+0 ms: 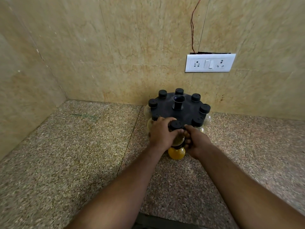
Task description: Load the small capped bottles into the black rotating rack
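Both hands at the near edge of a loaded spice rack.

Left hand (pixel 160 133) and right hand (pixel 196 142) close around a black-capped bottle (pixel 176 125) in the near slot of the black rotating rack (pixel 186 111); capped bottles ring its top disc; a yellow-filled bottle (pixel 176 153) sits below; speckled granite counter (pixel 82 146); wall socket plate (pixel 210 63) behind.

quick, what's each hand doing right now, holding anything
Left hand: closed around the front bottle at the rack's near edge.
Right hand: closed on the same bottle from the other side.
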`<act>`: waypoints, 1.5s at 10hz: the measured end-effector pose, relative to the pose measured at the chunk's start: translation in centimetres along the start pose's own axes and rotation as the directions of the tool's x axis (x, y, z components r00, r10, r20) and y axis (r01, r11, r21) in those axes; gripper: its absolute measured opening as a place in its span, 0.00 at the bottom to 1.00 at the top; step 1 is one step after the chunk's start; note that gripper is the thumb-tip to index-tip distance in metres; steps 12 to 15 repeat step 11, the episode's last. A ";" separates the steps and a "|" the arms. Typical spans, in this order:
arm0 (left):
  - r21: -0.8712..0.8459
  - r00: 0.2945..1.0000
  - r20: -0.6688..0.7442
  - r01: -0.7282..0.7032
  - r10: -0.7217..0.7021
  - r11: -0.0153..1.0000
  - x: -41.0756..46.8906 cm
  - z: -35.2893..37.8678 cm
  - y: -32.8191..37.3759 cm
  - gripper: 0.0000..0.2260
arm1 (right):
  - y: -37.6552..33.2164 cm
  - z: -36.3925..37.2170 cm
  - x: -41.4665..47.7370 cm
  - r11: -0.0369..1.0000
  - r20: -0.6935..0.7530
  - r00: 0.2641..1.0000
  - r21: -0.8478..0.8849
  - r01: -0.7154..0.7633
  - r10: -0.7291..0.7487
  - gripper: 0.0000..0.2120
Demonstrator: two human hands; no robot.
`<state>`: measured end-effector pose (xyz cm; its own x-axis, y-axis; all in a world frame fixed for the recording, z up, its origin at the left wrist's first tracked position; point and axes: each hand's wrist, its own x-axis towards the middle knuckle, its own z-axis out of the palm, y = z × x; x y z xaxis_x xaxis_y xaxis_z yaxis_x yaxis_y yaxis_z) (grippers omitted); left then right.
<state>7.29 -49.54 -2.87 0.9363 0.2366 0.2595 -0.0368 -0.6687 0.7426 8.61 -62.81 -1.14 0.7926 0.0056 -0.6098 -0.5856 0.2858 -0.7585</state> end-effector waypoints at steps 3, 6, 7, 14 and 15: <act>0.162 1.000 -0.026 -0.003 0.007 0.987 0.3 0.2 1.2 0.25 | 0.6 -0.2 0.6 0.996 0.018 0.997 -0.056 0.076 -0.075 0.10; 0.212 0.998 -0.019 0.064 -0.062 0.975 -0.2 0.5 1.1 0.26 | 0.9 -0.4 0.0 0.996 -0.009 0.998 -0.068 0.063 -0.064 0.06; 0.199 0.997 0.004 0.073 -0.076 0.977 -0.3 0.3 0.6 0.28 | 1.3 -1.0 -0.4 0.996 -0.018 0.998 -0.060 0.066 -0.067 0.05; 0.205 0.995 -0.066 -0.056 0.071 0.977 -4.0 -1.8 2.7 0.27 | 1.1 -3.8 -4.6 0.802 0.079 0.886 -0.392 0.450 -0.458 0.07; 0.205 0.995 -0.066 -0.056 0.071 0.977 -4.0 -1.8 2.7 0.27 | 1.1 -3.8 -4.6 0.802 0.079 0.886 -0.392 0.450 -0.458 0.07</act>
